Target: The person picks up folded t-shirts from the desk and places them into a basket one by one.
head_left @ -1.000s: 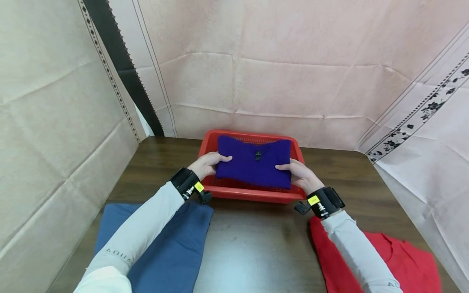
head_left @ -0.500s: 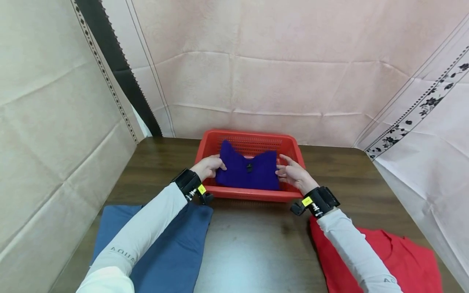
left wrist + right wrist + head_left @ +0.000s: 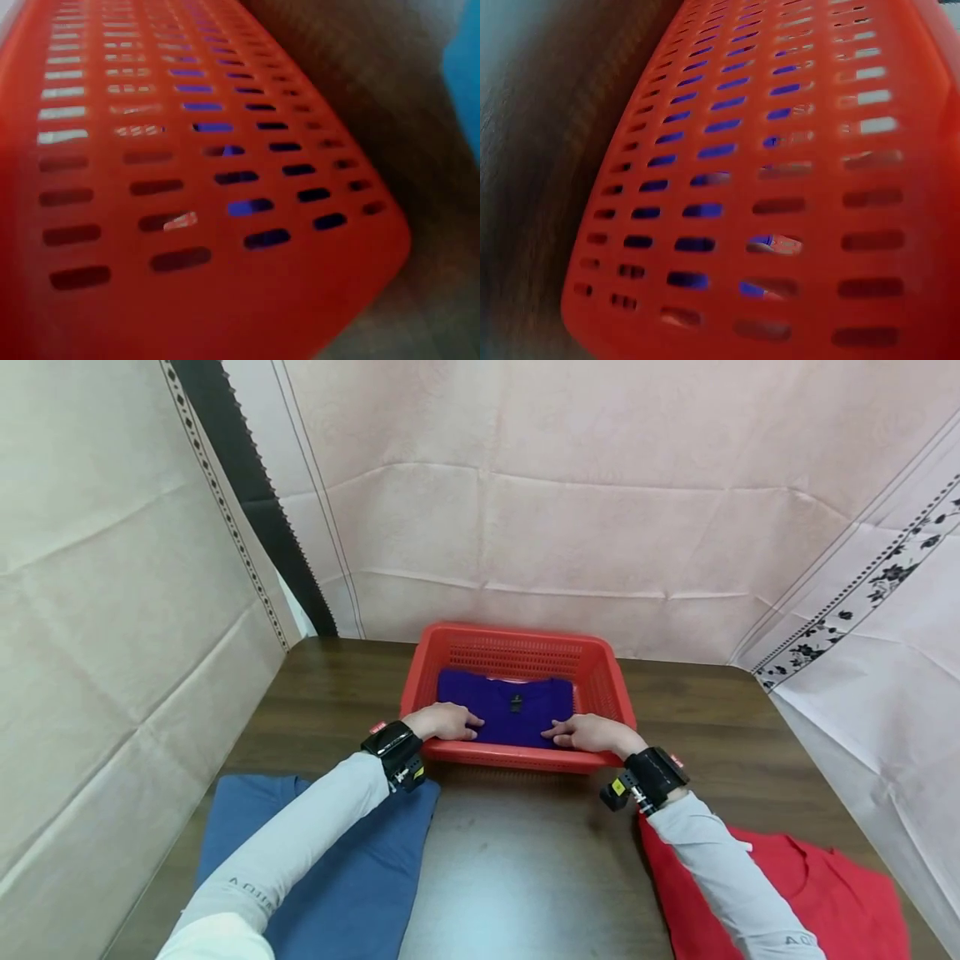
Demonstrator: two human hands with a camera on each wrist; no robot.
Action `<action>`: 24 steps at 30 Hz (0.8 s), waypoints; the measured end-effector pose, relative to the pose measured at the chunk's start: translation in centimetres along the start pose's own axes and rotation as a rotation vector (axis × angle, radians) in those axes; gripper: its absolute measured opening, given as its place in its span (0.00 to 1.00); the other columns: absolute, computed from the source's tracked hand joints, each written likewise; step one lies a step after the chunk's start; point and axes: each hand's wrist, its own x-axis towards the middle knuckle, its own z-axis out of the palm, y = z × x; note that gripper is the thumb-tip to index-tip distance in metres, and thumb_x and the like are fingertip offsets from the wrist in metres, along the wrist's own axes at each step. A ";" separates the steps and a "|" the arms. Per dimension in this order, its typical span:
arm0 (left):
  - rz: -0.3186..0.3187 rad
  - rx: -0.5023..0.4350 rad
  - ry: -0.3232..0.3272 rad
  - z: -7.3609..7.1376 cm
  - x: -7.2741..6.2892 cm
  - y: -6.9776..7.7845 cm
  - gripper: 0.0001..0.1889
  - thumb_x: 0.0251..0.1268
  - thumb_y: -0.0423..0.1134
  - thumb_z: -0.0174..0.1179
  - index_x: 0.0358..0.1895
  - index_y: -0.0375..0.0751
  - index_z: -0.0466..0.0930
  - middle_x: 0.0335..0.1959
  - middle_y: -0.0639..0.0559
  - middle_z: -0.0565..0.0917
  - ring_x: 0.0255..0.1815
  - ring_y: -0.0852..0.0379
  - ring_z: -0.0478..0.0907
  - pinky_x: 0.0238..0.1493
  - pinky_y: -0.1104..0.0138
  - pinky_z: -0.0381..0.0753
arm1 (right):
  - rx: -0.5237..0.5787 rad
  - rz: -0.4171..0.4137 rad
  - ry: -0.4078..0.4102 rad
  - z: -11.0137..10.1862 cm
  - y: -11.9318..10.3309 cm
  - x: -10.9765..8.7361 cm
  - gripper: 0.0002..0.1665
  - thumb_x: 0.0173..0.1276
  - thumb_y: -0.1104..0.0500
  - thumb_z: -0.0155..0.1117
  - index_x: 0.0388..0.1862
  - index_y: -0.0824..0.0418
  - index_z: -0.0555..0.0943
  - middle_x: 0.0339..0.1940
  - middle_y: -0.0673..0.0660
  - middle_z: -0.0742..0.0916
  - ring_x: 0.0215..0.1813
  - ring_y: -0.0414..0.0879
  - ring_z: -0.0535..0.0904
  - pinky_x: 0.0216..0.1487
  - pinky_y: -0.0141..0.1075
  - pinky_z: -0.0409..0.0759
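Observation:
A folded purple shirt (image 3: 504,700) with a dark neck label lies inside the red plastic basket (image 3: 525,756). Over the basket's front rim, my left hand (image 3: 446,722) reaches in and touches the shirt's near left part with extended fingers. On the right side, my right hand (image 3: 589,732) rests its outstretched fingers on the shirt's near right part. Both wrist views are filled by the slotted front wall of the basket (image 3: 195,315), and purple cloth (image 3: 721,150) shows through its slots. The hands are mostly hidden behind that wall there.
A folded blue garment (image 3: 367,868) lies on the wooden table (image 3: 525,852) at the left, under my left forearm. At the right, partly under my right forearm, is a folded red shirt (image 3: 840,893). Pale cloth sheets (image 3: 562,543) hang behind the table and at both sides.
The purple shirt has gone from being held above the basket down into it. My hands have let go of its side edges and moved toward its near part, fingers now on top.

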 end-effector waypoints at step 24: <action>-0.346 -0.029 1.046 11.5 -23.8 -9.1 0.06 0.67 0.37 0.66 0.43 0.44 0.87 0.33 0.43 0.87 0.23 0.42 0.80 0.18 0.52 0.72 | 1.180 -0.091 -0.189 16.1 -11.5 -5.1 0.34 0.83 0.51 0.51 0.76 0.72 0.63 0.64 0.69 0.81 0.62 0.61 0.81 0.53 0.47 0.86</action>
